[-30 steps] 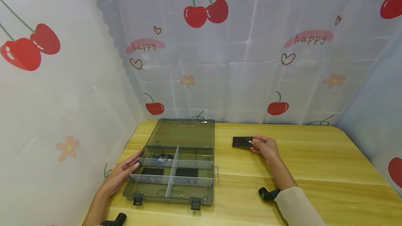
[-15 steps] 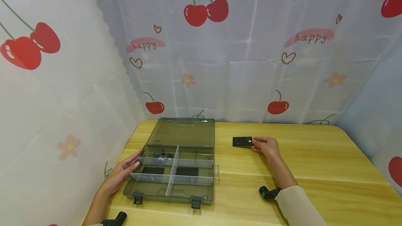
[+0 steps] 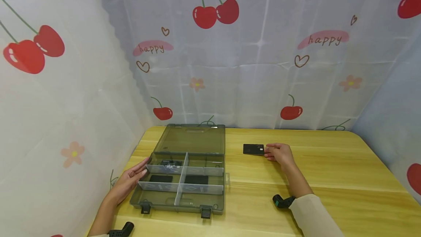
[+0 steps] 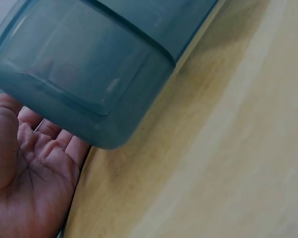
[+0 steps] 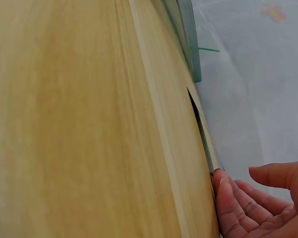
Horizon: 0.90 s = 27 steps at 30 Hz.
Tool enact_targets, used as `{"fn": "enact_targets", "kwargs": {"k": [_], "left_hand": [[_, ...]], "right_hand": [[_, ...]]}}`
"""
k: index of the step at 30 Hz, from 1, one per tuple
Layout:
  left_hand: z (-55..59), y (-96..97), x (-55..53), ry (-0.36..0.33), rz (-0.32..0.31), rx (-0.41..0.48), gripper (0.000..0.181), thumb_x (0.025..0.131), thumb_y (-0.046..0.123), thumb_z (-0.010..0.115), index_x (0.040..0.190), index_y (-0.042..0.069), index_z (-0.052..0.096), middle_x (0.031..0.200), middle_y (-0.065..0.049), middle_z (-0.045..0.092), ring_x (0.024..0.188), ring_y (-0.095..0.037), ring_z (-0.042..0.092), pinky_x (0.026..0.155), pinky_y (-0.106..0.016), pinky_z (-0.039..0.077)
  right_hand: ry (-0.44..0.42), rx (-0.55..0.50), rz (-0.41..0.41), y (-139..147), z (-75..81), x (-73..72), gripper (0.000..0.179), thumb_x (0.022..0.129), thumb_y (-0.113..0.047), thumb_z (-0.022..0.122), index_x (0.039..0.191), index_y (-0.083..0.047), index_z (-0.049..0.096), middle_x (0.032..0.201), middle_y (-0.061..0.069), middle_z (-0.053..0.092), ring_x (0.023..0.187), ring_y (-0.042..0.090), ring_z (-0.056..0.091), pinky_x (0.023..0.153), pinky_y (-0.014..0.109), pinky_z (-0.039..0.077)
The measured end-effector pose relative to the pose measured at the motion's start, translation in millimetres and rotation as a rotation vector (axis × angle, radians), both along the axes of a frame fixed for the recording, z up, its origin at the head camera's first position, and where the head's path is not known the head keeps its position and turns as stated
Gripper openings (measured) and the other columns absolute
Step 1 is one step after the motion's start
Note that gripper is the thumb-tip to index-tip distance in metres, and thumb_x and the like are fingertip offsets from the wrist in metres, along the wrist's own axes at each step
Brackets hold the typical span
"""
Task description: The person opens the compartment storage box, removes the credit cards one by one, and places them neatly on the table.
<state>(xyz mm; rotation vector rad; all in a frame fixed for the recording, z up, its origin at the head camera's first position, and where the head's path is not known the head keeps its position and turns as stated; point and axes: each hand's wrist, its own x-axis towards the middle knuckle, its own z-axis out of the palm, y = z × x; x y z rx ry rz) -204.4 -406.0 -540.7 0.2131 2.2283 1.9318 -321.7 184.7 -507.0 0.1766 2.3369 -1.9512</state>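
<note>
Three pale fabric walls (image 3: pixel 250 50), printed with red cherries (image 3: pixel 291 113), border a yellow wood-grained table (image 3: pixel 253 189) across the lower frame. Centre right: a black rectangular card (image 3: pixel 252 149) lies there, the right hand (image 3: pixel 279 154) touching its right end, thumb and fingers apart. Lower left: the left hand (image 3: pixel 127 183) rests extended fingers against an open-lidded, translucent grey-green plastic box (image 3: pixel 177 209).

Items in Partial View

Black card (image 3: pixel 253 149): finer print too small to read; whether the right hand (image 3: pixel 278 153) pinches or merely meets its end is hard to tell. Storage box (image 4: pixel 84 74): cropped by left wrist view's upper edge. Left hand (image 4: pixel 37 168): fingertips behind box, side cropped.
</note>
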Motion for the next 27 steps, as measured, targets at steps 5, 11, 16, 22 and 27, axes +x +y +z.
{"fn": "enact_targets", "kwargs": {"k": [5,11,16,22,27], "left_hand": [[-0.5,0.0,0.6,-0.001,0.007,-0.017,0.061,0.109,0.021,0.049,0.163,0.011,0.022,0.169,-0.011,0.01,0.153,-0.032,0.001,0.118,-0.044,0.011],[-1.8,-1.0,1.1,0.009,-0.003,-0.003,0.06,0.109,0.019,0.048,0.163,0.01,0.022,0.169,-0.012,0.01,0.152,-0.029,0.001,0.105,-0.01,0.029],[-2.9,-1.8,1.3,0.024,-0.008,0.009,0.06,0.109,0.019,0.048,0.163,0.008,0.022,0.169,-0.013,0.01,0.152,-0.031,0.001,0.101,-0.007,0.031],[-2.1,-2.0,0.6,0.017,0.007,-0.022,0.06,0.109,0.021,0.048,0.163,0.011,0.023,0.169,-0.012,0.012,0.153,-0.033,0.002,0.115,-0.029,0.021],[-2.3,-1.2,-0.6,0.018,0.012,-0.02,0.06,0.109,0.021,0.049,0.163,0.011,0.025,0.169,-0.011,0.012,0.153,-0.033,0.003,0.113,-0.022,0.024]], "right_hand": [[0.006,0.016,0.02,-0.6,0.1,1.6,0.04,0.106,-0.012,0.054,0.134,0.016,0.055,0.111,0.027,0.071,0.084,0.021,0.074,0.069,0.028,0.06],[0.005,0.012,0.024,-1.4,2.4,2.8,0.04,0.106,-0.012,0.053,0.134,0.017,0.054,0.112,0.028,0.07,0.087,0.026,0.074,0.07,0.03,0.061],[-0.007,0.013,0.02,-2.1,3.6,1.9,0.04,0.106,-0.012,0.053,0.134,0.018,0.054,0.109,0.027,0.071,0.085,0.024,0.075,0.071,0.029,0.061],[-0.017,0.011,0.017,-3.0,5.9,0.3,0.041,0.105,-0.012,0.055,0.133,0.018,0.054,0.103,0.023,0.073,0.083,0.021,0.074,0.071,0.029,0.061],[-0.002,0.025,0.01,-3.6,10.8,-0.4,0.041,0.105,-0.012,0.055,0.133,0.018,0.054,0.104,0.024,0.073,0.08,0.019,0.074,0.068,0.03,0.061]]}}
